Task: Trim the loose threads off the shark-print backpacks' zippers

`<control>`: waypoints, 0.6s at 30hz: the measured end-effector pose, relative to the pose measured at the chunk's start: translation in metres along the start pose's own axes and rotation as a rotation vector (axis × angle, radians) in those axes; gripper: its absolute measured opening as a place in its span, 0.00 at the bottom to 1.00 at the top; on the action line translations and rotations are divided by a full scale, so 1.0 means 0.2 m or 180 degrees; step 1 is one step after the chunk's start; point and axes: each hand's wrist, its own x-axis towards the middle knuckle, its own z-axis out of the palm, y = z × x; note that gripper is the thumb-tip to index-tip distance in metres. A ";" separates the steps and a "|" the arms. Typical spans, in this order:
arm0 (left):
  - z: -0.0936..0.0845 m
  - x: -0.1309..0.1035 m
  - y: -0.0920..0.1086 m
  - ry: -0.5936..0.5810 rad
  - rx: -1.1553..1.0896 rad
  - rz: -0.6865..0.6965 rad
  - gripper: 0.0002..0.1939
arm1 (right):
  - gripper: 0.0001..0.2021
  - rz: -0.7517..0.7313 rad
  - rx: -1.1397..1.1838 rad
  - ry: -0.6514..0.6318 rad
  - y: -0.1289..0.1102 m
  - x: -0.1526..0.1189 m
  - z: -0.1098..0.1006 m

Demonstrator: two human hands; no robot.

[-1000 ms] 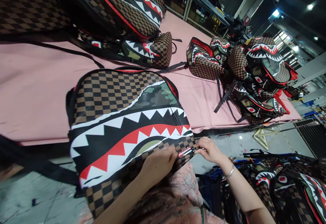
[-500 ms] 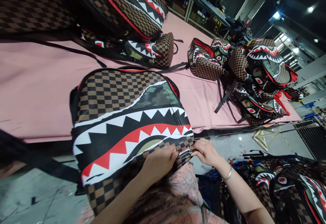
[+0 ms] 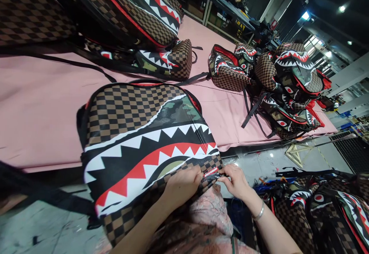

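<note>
A brown-and-black checkered backpack (image 3: 123, 107) with a printed shark mouth leans over the near table edge, against my lap. With fingers curled, my left hand (image 3: 183, 184) grips its lower edge; the fingertips are tucked out of sight. My right hand (image 3: 235, 181), a bracelet on the wrist, pinches the same edge at the bag's right corner. Between the two hands shows a small red-and-white label (image 3: 211, 172) on dark material. Exactly what the right fingertips pinch there is too small to tell.
The pink-covered table (image 3: 219, 123) carries large backpacks (image 3: 138, 11) at the back left and a heap of similar bags (image 3: 291, 88) on the right. More bags (image 3: 300, 215) are piled low at my right. A black strap (image 3: 43, 188) hangs at the left.
Both hands stay at the bag's lower edge, and the red-and-white label between them shows more fully. The view has shifted slightly.
</note>
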 end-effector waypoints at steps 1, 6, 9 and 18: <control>-0.01 0.00 0.00 -0.0038 0.0014 0.0005 0.18 | 0.13 0.0005 -0.0027 -0.0035 -0.01 0.00 -0.01; 0.00 0.00 0.00 -0.0064 0.0168 0.0230 0.17 | 0.14 0.0085 -0.0136 -0.0061 -0.04 0.00 -0.01; 0.01 0.00 -0.01 0.0021 0.0139 0.0276 0.17 | 0.12 0.0242 -0.0139 -0.0019 -0.06 0.00 0.00; -0.06 0.01 0.02 -0.0291 -0.0269 -0.0191 0.16 | 0.08 0.1008 -0.0197 0.0512 -0.20 -0.10 0.05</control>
